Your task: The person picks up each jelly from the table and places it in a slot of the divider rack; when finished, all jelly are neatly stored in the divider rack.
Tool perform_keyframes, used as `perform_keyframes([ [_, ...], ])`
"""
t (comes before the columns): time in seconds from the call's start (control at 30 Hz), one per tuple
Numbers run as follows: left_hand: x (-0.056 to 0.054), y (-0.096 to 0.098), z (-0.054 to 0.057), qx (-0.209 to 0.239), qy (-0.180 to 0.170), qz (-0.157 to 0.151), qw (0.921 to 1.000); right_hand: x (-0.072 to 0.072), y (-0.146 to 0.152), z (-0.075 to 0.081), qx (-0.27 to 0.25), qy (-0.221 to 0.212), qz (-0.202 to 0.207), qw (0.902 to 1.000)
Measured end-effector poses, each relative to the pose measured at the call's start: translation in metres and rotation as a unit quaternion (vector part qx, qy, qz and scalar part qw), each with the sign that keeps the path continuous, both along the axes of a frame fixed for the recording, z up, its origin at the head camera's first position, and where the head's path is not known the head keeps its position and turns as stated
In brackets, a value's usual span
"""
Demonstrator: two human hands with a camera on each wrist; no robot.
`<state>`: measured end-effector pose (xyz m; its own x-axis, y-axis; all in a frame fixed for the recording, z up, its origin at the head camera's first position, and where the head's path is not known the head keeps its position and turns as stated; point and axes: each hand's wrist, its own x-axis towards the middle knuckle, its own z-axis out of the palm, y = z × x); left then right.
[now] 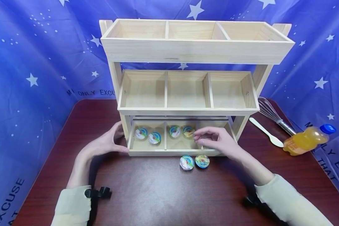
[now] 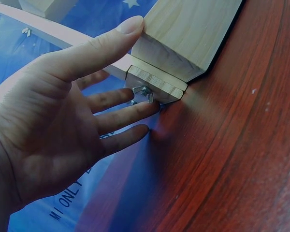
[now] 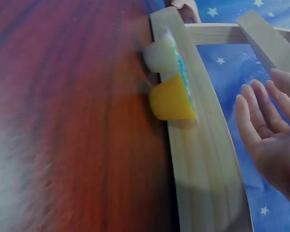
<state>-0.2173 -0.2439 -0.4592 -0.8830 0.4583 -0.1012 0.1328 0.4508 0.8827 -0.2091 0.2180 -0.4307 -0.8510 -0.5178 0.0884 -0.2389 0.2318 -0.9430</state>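
Note:
A three-tier wooden shelf (image 1: pixel 197 51) stands on the table. Its bottom tray holds two jelly cups (image 1: pixel 141 133) in the left compartment and two more (image 1: pixel 174 131) in the middle one. My right hand (image 1: pixel 214 139) hovers over the bottom tray, fingertips close beside the rightmost cup (image 1: pixel 188 131); the right wrist view shows nothing in its loosely bent fingers. In front of the tray sit a white jelly cup (image 1: pixel 187 163) and a yellow jelly cup (image 3: pixel 171 100). My left hand (image 2: pixel 63 106) is at the shelf's left end, thumb against the tray's corner, fingers spread beside a wing nut (image 2: pixel 144 92).
Right of the shelf lie a whisk (image 1: pixel 274 114), a pale spoon (image 1: pixel 266 132) and an orange drink bottle (image 1: pixel 306 141) with a blue cap. The upper two trays are divided into three compartments each. A blue starry curtain (image 1: pixel 45 47) surrounds the table (image 1: pixel 158 194).

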Motion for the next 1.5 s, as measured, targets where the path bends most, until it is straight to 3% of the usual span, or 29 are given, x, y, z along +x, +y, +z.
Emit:
perform_keyframes([
  [0.3, 0.001, 0.000, -0.001, -0.003, -0.003, 0.001, 1.0000, 0.020, 0.010, -0.005, -0.018, 0.003, 0.027, 0.9995],
  [0.9, 0.000, 0.000, 0.001, -0.005, -0.001, 0.000, 1.0000, 0.044, 0.035, -0.016, 0.001, 0.003, 0.040, 0.9992],
  [1.3, 0.001, 0.000, 0.003, -0.005, -0.003, 0.001, 1.0000, 0.056, 0.051, -0.029, 0.052, 0.029, 0.007, 0.9982],
  [1.5, 0.001, 0.000, 0.002, -0.004, -0.004, 0.000, 1.0000, 0.059, 0.054, -0.034, 0.088, 0.012, -0.025, 0.9957],
])
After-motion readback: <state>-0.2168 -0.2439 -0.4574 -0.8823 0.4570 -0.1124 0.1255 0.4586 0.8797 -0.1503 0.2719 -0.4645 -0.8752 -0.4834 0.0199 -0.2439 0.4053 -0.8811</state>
